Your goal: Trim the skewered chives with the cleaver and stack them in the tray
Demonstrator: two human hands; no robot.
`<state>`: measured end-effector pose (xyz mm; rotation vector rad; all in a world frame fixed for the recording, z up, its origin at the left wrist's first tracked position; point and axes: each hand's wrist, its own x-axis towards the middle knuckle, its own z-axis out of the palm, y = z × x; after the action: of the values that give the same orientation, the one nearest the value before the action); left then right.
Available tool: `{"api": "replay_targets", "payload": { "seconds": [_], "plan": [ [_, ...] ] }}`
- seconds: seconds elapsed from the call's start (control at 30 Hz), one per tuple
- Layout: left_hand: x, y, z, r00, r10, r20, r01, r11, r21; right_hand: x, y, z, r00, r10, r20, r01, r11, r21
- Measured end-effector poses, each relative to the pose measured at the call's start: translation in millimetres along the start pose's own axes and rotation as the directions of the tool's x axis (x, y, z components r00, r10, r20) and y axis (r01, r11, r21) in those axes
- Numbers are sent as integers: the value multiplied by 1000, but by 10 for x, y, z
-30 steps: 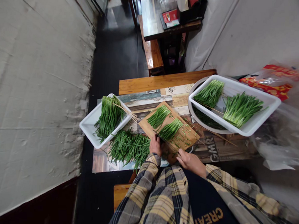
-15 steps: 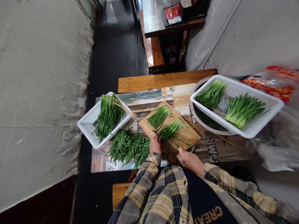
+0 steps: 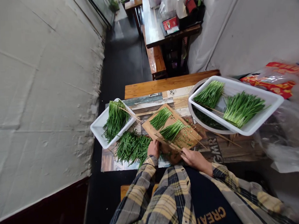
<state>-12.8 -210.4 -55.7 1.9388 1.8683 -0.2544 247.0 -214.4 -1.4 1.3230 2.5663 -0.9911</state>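
My right hand (image 3: 195,159) is closed around the handle of a knife (image 3: 170,145), its thin blade lying along the near edge of the wooden cutting board (image 3: 154,130). My left hand (image 3: 153,149) is closed at the board's near left corner, close to the blade's tip; what its fingers hold is hidden. Two bundles of trimmed garlic chives, a farther bundle (image 3: 160,118) and a nearer bundle (image 3: 172,130), lie on the board. Small green bits (image 3: 188,138) are scattered to their right. Left of my left hand spreads a loose heap of chives (image 3: 132,148).
A white tray (image 3: 97,131) at left holds chives with thin sticks on top. Another white tray (image 3: 274,102) with two bundles rests over a round metal basin (image 3: 192,111). Plastic bags (image 3: 275,82) lie far right. A wooden bench (image 3: 168,84) stands beyond the table.
The view has shifted slightly. My left hand has drawn back from the chives toward the board's near edge, and the knife has moved nearer my body, away from the near bundle.
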Motion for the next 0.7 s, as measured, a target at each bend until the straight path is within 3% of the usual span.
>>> {"api": "replay_targets", "payload": {
  "seconds": [0.17, 0.33, 0.5, 0.7],
  "plan": [
    [10, 62, -150, 988, 15, -151, -24, 998, -60, -383, 182, -117, 993, 11, -119, 14, 978, 209],
    [284, 394, -324, 962, 37, -269, -67, 993, -100, -664, 379, -135, 941, 174, -290, -52, 922, 384],
    [785, 825, -531, 977, 67, -202, -74, 997, -26, -834, 527, -199, 870, 316, -379, -132, 889, 438],
    [1229, 1082, -596, 996, -44, -78, 49, 996, 73, -941, 599, -297, 843, 310, -440, -99, 893, 439]
  ]
}}
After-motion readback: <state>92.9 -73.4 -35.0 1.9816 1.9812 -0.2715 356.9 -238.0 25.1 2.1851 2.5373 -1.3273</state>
